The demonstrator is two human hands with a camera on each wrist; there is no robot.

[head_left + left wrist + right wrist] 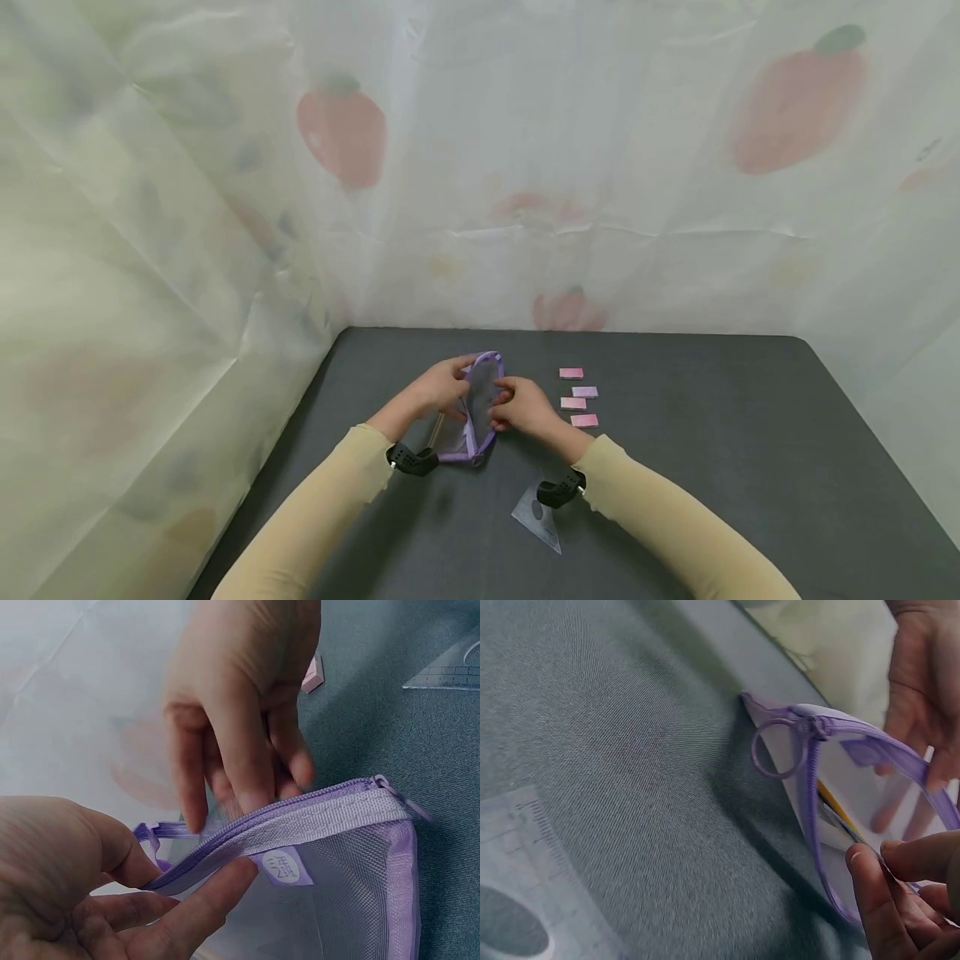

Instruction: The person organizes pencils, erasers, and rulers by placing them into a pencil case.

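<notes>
Purple mesh zipper pouch (476,408) on the counter (712,433) is unzipped, mouth held apart by left hand (435,390) and right hand (525,406) pinching opposite rims; four pink erasers (578,397) and clear set square (542,518) apparently not yet in.

Quick count: 1 purple mesh zip pouch (480,408) mid-table w/ 1 ring zip pull (778,752) and 1 small label tag (283,867). 4 pink erasers (577,397) just right of it, stacked in a near-to-far column. 1 clear triangle ruler (537,517) near side. 2 hands on the pouch: left hand (435,390), right hand (523,406). 1 dark table (750,433).
</notes>
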